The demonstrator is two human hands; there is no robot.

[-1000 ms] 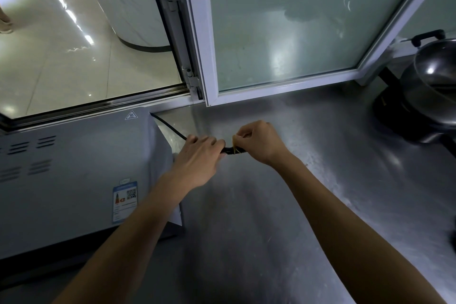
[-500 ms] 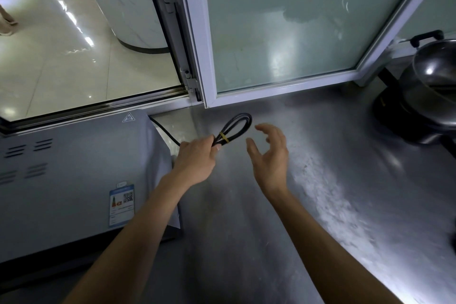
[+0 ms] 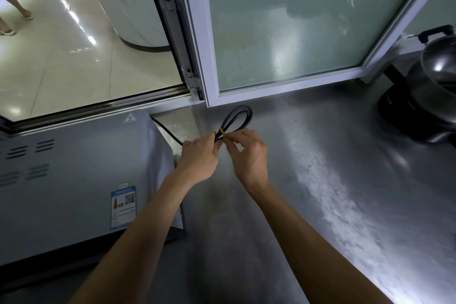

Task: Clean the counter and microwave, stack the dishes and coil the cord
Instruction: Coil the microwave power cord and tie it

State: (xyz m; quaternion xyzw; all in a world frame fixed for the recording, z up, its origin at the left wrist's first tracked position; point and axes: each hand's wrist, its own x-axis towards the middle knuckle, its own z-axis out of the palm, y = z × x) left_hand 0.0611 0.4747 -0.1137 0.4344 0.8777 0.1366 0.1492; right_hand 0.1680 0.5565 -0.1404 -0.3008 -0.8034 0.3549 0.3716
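The bunched part of the cord [image 3: 237, 118] is buried inside the left hand [image 3: 199, 158], so how many turns it holds cannot be counted; only the loop end sticks out above the knuckles, near the middle of the frame. The plug is nowhere to be made out. A single strand runs from the left hand back toward the upper left and disappears behind the rear corner of the microwave [image 3: 74, 180], whose front is cut off at the left edge. At the right edge a dark pot [image 3: 434, 86] on its black base is only partly in frame.

The cord is black, folded into a narrow flattened loop of several strands, cinched by a thin yellow band [image 3: 222, 131]. The left hand is closed around the bundle just below that band. The right hand [image 3: 250, 155] has thumb and forefinger pinching at the band, other fingers loosely curled. Both are held above the steel bench [image 3: 320, 205], just right of the microwave.
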